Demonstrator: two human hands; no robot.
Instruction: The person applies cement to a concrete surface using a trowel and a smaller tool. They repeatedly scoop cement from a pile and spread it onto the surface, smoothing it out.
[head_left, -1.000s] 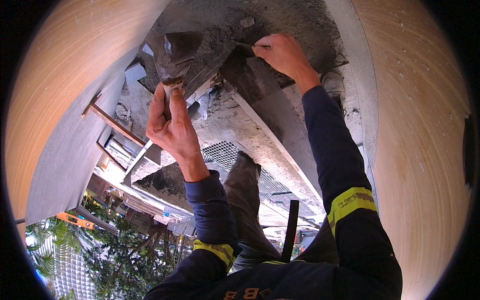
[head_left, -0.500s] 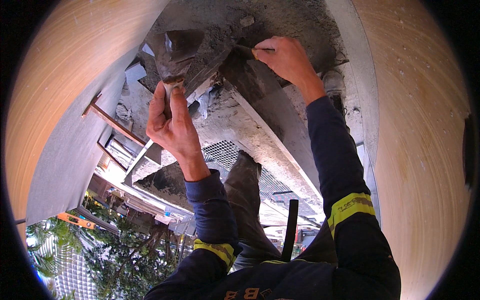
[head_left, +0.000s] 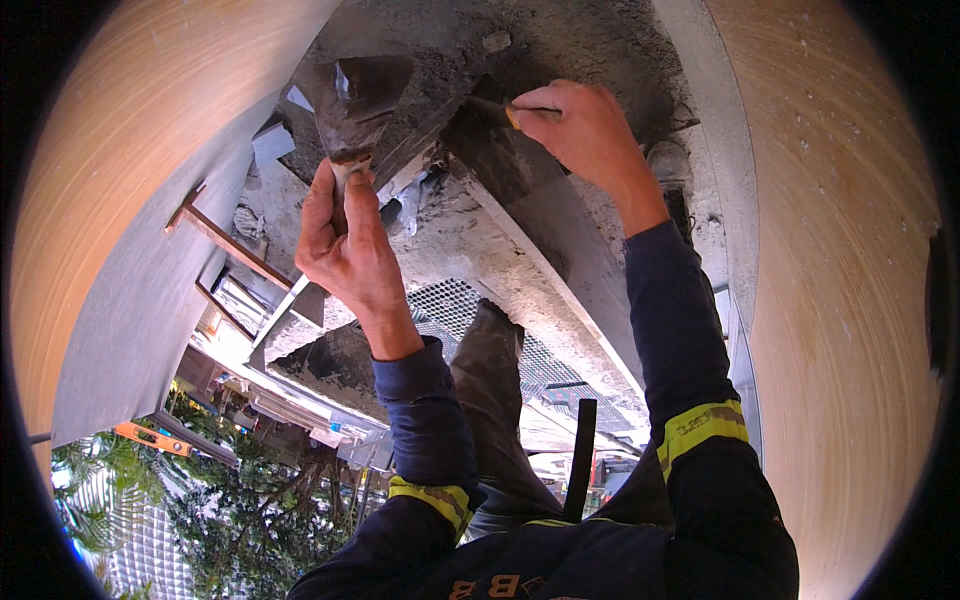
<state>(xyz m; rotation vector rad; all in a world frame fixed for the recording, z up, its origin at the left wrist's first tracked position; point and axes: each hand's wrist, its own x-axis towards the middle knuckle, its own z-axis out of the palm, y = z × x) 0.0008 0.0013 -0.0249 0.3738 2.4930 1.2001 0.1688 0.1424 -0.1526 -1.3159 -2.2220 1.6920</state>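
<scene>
My left hand [head_left: 345,240] is closed round the handle of a wide scraper [head_left: 362,92], whose dark blade points up, rusty near the neck. My right hand [head_left: 595,145] grips a narrower scraper [head_left: 490,110] with a bit of yellow at its handle; its dark blade lies at the corner where two ledges meet. One dark-smeared ledge [head_left: 540,225] runs from that corner down to the lower right, with a pale edge. Crumpled whitish scrap [head_left: 408,205] sits just below the corner. Rough, dirty grey cement [head_left: 590,45] surrounds the upper part.
Curved-looking wooden panels [head_left: 830,300] flank both sides. A brown bar frame [head_left: 235,245] stands at the left. My trousered leg [head_left: 485,370] is beside a perforated sheet [head_left: 445,305]. An orange spirit level [head_left: 150,438] and plants [head_left: 230,520] show at lower left.
My right hand and its scraper have moved gradually down and to the right, by a small amount. My left hand and the wide scraper have shifted very slightly up and rightward.
</scene>
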